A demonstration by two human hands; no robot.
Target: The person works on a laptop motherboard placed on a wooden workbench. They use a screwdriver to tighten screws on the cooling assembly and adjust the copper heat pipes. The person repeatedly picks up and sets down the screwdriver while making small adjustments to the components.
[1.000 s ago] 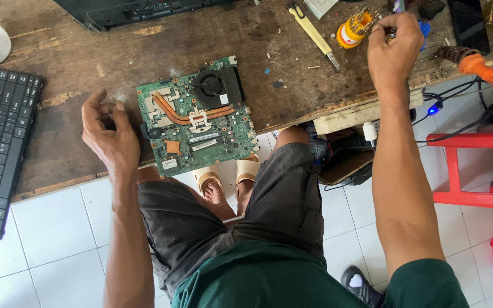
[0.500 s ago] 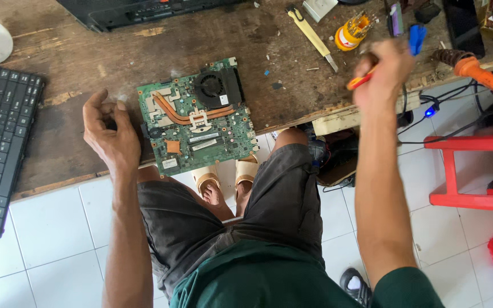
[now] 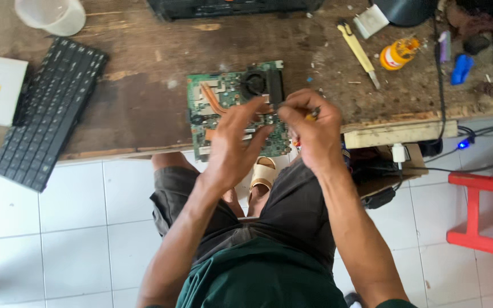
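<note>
Gripping orange-handled screwdriver (image 3: pixel 312 114), right hand (image 3: pixel 315 134) clenched around it, tip hidden. Green circuit board (image 3: pixel 238 111) directly beneath grip, at bench edge. Left hand (image 3: pixel 238 142) released, fingers spread alongside, apparently steadying.

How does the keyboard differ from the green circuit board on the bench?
The keyboard is black, long and lies untouched at an angle; the green circuit board is squarer, carries a fan and copper pipe, and sits under the left hand and right hand. Both lie flat on the wooden bench.
</note>
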